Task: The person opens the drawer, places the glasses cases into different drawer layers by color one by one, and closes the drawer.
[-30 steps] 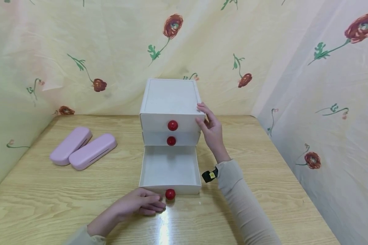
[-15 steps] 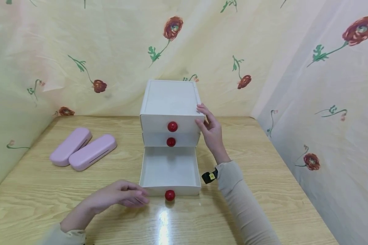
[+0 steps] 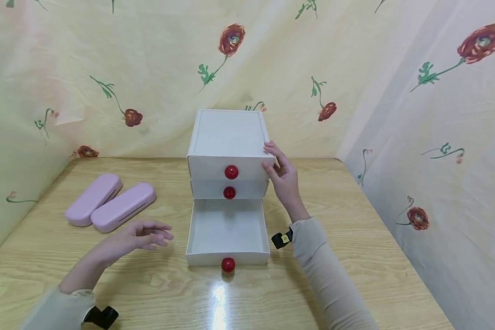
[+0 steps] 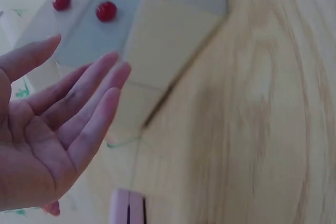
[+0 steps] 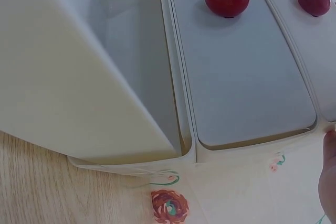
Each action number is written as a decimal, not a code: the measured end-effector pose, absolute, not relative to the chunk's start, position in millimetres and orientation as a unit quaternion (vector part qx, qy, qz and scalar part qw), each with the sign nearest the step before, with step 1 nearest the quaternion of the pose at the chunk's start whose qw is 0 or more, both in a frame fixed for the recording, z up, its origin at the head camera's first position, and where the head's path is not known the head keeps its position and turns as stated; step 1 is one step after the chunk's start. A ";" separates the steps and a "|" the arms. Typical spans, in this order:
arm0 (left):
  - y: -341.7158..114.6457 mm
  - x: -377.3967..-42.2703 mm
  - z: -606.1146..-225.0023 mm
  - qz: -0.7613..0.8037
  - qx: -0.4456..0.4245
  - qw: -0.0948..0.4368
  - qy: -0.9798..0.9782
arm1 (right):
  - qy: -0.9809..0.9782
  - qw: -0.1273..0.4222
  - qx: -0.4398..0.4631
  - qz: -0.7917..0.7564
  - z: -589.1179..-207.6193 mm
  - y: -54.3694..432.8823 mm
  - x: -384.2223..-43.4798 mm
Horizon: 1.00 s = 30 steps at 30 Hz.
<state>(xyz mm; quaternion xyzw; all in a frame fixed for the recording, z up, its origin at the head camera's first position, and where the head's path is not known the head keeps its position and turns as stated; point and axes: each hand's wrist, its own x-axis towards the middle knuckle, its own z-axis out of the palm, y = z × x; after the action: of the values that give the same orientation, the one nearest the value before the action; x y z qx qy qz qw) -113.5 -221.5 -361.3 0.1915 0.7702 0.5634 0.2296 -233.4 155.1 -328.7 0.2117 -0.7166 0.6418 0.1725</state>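
Observation:
A white desktop drawer cabinet (image 3: 231, 133) with round red knobs stands on the wooden table. Its bottom drawer (image 3: 228, 227) is pulled well out, and its visible inside holds nothing; both upper drawers are pushed in. My right hand (image 3: 284, 181) holds the cabinet's upper right front corner, thumb on the top drawer's front and fingertips on the top edge. In the right wrist view only part of that hand shows. My left hand (image 3: 138, 238) hovers over the table left of the pulled-out drawer, fingers loosely extended, touching nothing. Two lilac cases (image 3: 123, 207) lie beyond it.
The lilac cases lie against each other on the left of the wooden table (image 3: 338, 275). Flower-printed cloth (image 3: 161, 55) hangs behind the table and along both sides. The pulled-out drawer's front juts towards me, with its red knob (image 3: 228, 265) lowest.
My left hand has moved left and away from the bottom drawer's knob, towards the lilac cases. My right hand has stayed on the cabinet's corner; the drawers have not moved.

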 end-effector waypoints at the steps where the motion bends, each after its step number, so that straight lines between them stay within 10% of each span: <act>1: -223.7 -116.0 -363.1 0.560 0.186 0.211 0.779 | -0.716 0.173 0.212 0.642 -329.0 155.1 -233.4; 9: -235.8 -134.8 -368.5 0.412 0.201 0.006 0.889 | -0.720 0.169 0.209 0.640 -330.3 154.9 -233.9; 30: -254.8 -170.8 -378.8 0.070 0.181 -0.151 0.969 | -0.717 0.169 0.208 0.643 -329.7 154.1 -234.0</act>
<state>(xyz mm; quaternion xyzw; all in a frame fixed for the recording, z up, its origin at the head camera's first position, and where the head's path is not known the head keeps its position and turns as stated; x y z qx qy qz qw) -170.8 -254.8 -378.8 0.1809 0.9693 0.0700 -0.1512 -234.0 154.1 -329.7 0.2084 -0.7174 0.6428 0.1692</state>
